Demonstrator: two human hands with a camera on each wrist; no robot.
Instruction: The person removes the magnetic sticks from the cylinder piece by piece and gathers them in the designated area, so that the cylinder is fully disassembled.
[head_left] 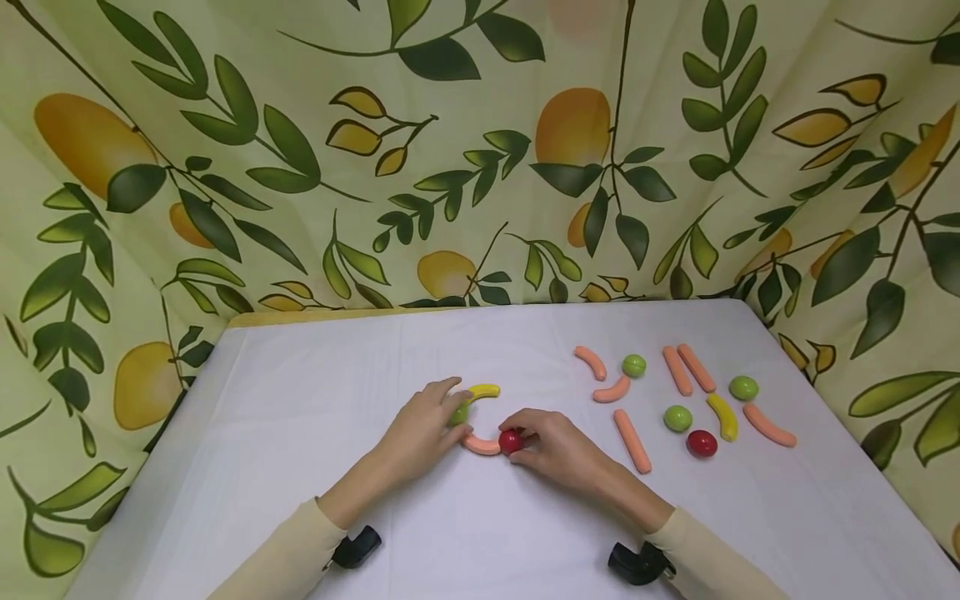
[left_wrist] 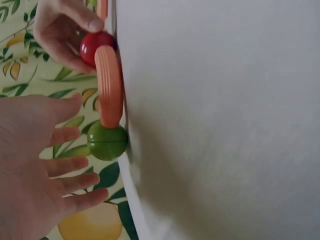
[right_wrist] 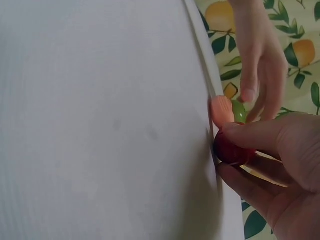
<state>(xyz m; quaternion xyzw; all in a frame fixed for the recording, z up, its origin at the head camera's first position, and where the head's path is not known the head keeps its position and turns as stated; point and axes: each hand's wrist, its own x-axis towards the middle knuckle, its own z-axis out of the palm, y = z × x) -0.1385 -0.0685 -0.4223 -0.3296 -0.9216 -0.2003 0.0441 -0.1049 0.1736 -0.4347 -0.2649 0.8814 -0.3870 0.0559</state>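
My right hand (head_left: 558,447) pinches a glossy red ball (head_left: 510,441) between thumb and fingers, at the right end of a curved pink toy sausage (head_left: 481,447). A green ball (left_wrist: 108,141) with a seam sits at the sausage's other end. Beside that ball is my left hand (head_left: 422,429), its fingers spread and loosely straight around it; in the left wrist view a gap shows between fingertips and ball. Behind the green ball lies a small yellow toy banana (head_left: 486,389), its left end partly hidden by the left fingers. Together these pieces form an open arc.
On the right of the white-covered table (head_left: 300,358) lie several more pink sausages (head_left: 632,442), straight and curved, several green balls (head_left: 678,418), another yellow banana (head_left: 722,417) and a darker red ball (head_left: 702,443). A leaf-and-fruit-patterned curtain (head_left: 480,208) hangs behind the table and at its sides.
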